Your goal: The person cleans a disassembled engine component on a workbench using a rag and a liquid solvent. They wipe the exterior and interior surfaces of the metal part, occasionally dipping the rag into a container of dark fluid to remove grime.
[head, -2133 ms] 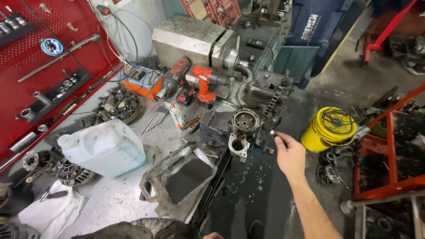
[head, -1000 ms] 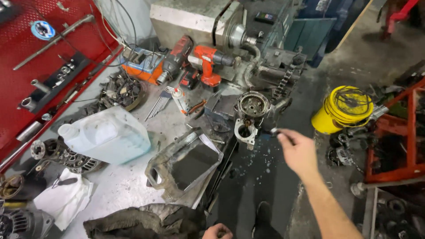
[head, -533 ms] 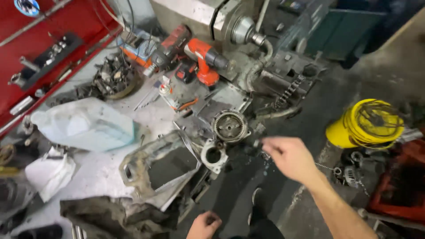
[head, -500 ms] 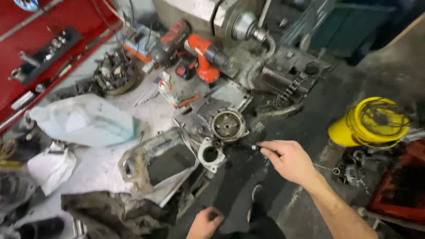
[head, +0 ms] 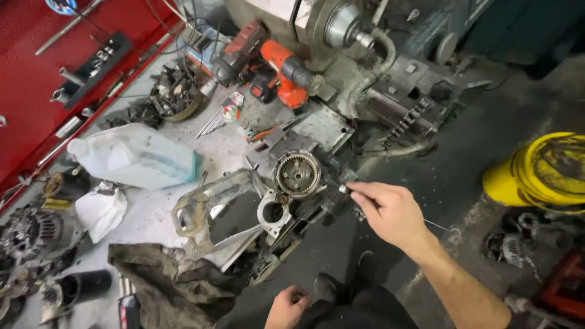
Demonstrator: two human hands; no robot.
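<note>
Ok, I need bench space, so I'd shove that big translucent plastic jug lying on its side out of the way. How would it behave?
The jug looks partly filled with bluish liquid, so it is probably heavier than it seems and may slosh. Lying on a flat side, it should slide rather than roll. Its plastic walls would likely flex under a push, and the gritty bench may drag on it.

Grey, grimy tabletop (head: pixel 155 210) carries: translucent plastic jug (head: pixel 134 159) on its side; white rag (head: pixel 100 210); dark cloth (head: pixel 170 286) at near edge; hex keys (head: pixel 214 122); orange drill (head: pixel 289 73); geared housing (head: pixel 297 175) at right edge; alternator (head: pixel 30 228) far left.
</note>
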